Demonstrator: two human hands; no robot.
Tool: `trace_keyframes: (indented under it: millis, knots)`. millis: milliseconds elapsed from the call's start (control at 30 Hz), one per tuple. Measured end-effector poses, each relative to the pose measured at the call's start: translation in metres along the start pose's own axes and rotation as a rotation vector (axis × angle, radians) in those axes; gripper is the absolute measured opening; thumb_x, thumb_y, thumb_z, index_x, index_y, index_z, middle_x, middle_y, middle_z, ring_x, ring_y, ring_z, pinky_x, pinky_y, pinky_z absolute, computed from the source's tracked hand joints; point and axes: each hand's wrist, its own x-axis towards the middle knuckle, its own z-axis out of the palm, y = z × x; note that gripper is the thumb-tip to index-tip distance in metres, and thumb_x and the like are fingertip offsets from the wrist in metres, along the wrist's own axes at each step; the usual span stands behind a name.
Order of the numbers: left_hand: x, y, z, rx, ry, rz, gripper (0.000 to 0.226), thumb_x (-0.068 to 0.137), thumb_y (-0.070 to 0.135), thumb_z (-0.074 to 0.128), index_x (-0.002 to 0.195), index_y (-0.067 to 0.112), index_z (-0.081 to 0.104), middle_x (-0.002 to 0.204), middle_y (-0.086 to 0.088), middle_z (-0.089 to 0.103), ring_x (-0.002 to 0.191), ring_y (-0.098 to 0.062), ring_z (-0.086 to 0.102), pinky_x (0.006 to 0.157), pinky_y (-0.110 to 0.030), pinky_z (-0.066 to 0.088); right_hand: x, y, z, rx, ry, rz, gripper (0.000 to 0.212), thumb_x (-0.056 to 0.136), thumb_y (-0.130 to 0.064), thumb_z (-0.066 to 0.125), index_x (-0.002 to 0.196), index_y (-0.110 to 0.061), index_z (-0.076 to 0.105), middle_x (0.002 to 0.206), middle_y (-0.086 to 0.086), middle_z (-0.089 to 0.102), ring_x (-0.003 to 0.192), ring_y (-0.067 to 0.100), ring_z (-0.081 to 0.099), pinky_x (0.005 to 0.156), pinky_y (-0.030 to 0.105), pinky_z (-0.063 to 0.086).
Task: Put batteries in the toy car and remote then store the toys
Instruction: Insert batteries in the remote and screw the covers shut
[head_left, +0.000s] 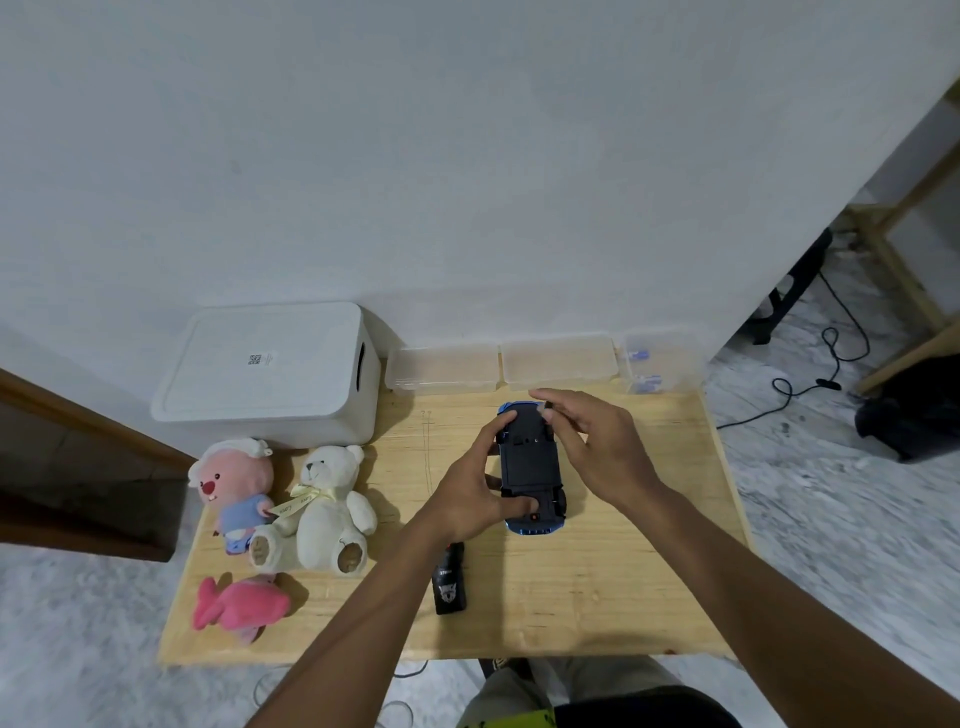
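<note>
So, toy car (530, 465): belly-up over the far middle of the table (623, 571), one end pointing at the wall.
Left hand (470, 499): wrapped round the car's left flank, thumb pressed on the near end of the underside.
Right hand (597, 447): fingers bent over the car's far right corner; whether they pinch anything small, I cannot tell.
Step, I'd say: opening the battery hatch underneath.
Doing it well: hold the left grip firm but clear of the hatch, and let the right fingertips work the catch with the car low over the wood.
Remote (449, 584): lying flat, just near of the car, beside the left forearm.
Clear tub (655, 364): far right, small blue-tipped things inside, possibly batteries; too blurred to be sure.
</note>
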Motion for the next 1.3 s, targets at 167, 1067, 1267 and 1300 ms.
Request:
trace_keyframes:
  millis: [167,1067,1267,1300]
  knots:
    - [-0.001,0.001,0.003,0.028,0.009,-0.002,0.102,0.075,0.015,0.089,0.149,0.055,0.03,0.137,0.008,0.051,0.1,-0.021,0.071,0.085,-0.036,0.063,0.005,-0.003,0.001,0.007,0.043,-0.001,0.02,0.092,-0.016,0.072,0.109,-0.024,0.077,0.092,-0.015,0.076,0.089,-0.003,0.069,0.076,0.008,0.051]
    - [-0.019,0.012,-0.015,0.053,0.008,0.063,0.103,0.077,0.014,0.089,0.151,0.051,0.028,0.131,0.015,0.051,0.086,-0.007,0.073,0.077,-0.024,0.06,0.009,-0.031,0.005,-0.021,0.104,-0.108,0.008,0.085,-0.017,0.079,0.092,-0.021,0.078,0.084,-0.013,0.074,0.075,0.012,0.067,0.071,0.026,0.057]
    - [-0.018,0.014,-0.023,0.031,0.024,0.078,0.102,0.078,0.011,0.088,0.153,0.047,0.029,0.132,0.016,0.049,0.082,-0.002,0.073,0.076,-0.022,0.059,0.012,-0.038,0.006,0.001,0.112,-0.135,0.012,0.089,-0.009,0.073,0.098,-0.016,0.078,0.099,-0.01,0.075,0.088,0.008,0.07,0.078,0.019,0.056]
    - [-0.018,0.015,-0.024,0.029,0.021,0.078,0.102,0.078,0.011,0.088,0.153,0.047,0.029,0.132,0.014,0.049,0.082,-0.002,0.073,0.077,-0.023,0.06,0.013,-0.04,0.006,0.021,0.106,-0.107,0.008,0.088,-0.011,0.075,0.094,-0.016,0.076,0.096,-0.01,0.075,0.086,0.007,0.07,0.076,0.017,0.056]
